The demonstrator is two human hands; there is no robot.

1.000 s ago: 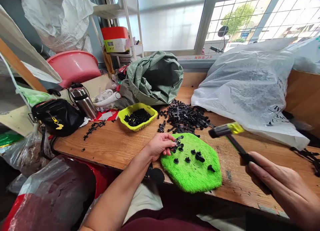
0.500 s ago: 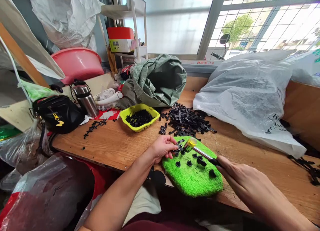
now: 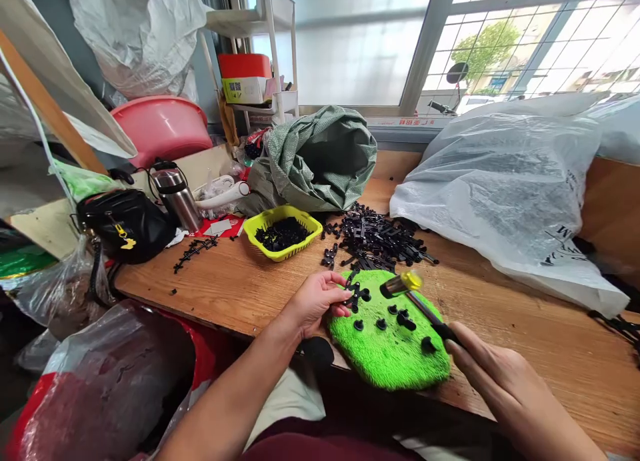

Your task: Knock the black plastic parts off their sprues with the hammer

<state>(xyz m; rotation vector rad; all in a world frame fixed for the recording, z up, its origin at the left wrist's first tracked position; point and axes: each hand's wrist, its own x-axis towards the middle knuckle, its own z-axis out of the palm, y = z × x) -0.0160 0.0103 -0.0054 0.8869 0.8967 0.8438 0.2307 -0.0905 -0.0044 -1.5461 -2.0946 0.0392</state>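
My left hand (image 3: 320, 298) pinches a black plastic piece with several short arms (image 3: 357, 293) at the upper left of a fuzzy green pad (image 3: 390, 362). In my right hand (image 3: 493, 364) is the dark handle of a small mallet (image 3: 404, 284). Its head has a yellow face and a dark face, and it is held above the pad, apart from the piece. Several small black round-headed plugs (image 3: 381, 324) stand on the green pad, with a larger black part (image 3: 406, 320) among them.
Behind the pad lies a heap of black plastic parts (image 3: 380, 238). Left of it stands a yellow basket (image 3: 283, 254) of small black bits. A grey-green sack (image 3: 320, 158) and a white plastic bag (image 3: 495, 194) lie at the back. A steel flask (image 3: 176, 200) stands at left.
The mallet has risen from beside the black piece and moved to the right, its head now tilted. My left hand still pinches the piece in nearly the same place. The view has shifted slightly.
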